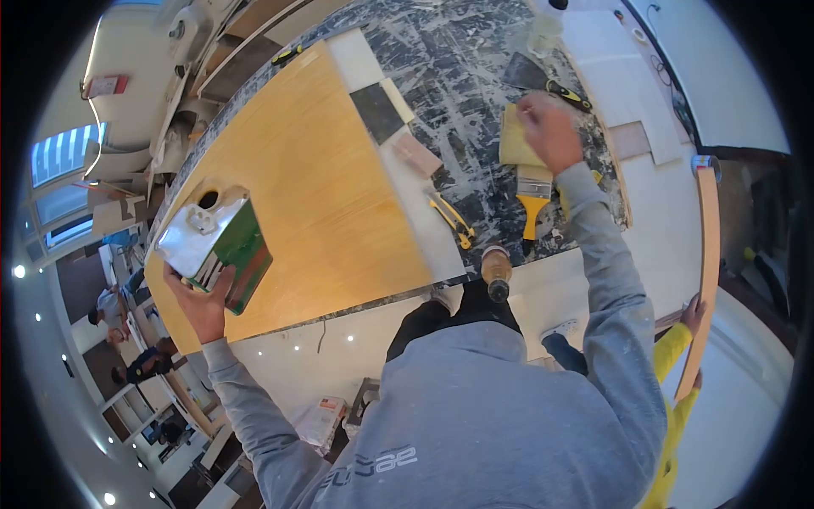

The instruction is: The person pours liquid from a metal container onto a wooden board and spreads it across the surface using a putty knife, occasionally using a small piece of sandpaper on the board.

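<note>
Green and silver, the tin [236, 246] is showing over the left part of the wooden board [331, 195]. The left hand [202, 310] is gripping its near side, thumb pressing the green face; keeping that hold firm is probably what's stopping any tipping. Farther right, the cutter [452, 222] is lying near the paintbrush [533, 202]. The right hand [555, 137] is hanging over the yellow sheet [515, 146], fingers curling inward; whether they're pinching anything, nobody watching is able to tell.
</note>
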